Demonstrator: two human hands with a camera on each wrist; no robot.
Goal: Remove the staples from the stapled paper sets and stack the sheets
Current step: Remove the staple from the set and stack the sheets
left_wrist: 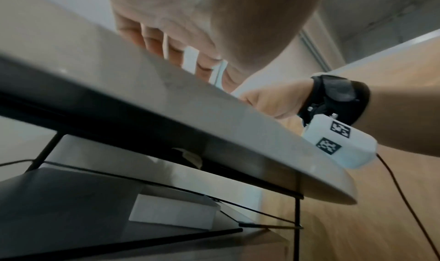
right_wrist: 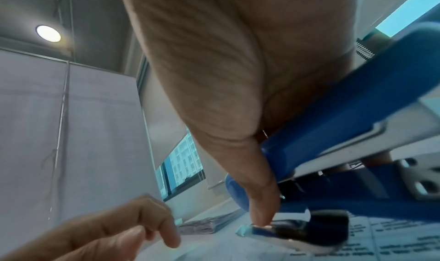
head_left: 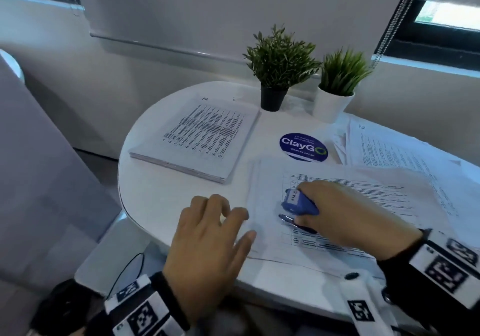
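Paper set: a white paper set (head_left: 337,205) with rows of small dark print in a table lies flat on the near right part of the round white table (head_left: 161,200). Its near edge hangs a little over the table's rim.
Right hand: the right hand (head_left: 345,213) rests on top of this paper set. Its fingers curl round a blue stapler (head_left: 298,202), which has a white label on top. A blue pen (head_left: 293,222) sits under the same hand, with its tip poking out to the left.
Left hand: the left hand (head_left: 207,242) is at the left edge of the paper set. Its fingers are a little bent and spread, and hold nothing. The fingertips touch or almost touch the sheet's edge; I cannot tell which.
Stack: a neat stack of sheets (head_left: 197,135) with dark print lies at the far left of the table, well apart from the hands.
Loose papers: more papers (head_left: 405,151) lie spread out at the far right.
Other things: two small potted plants (head_left: 280,68) stand at the back, with a round blue sticker (head_left: 303,146) in front of them.
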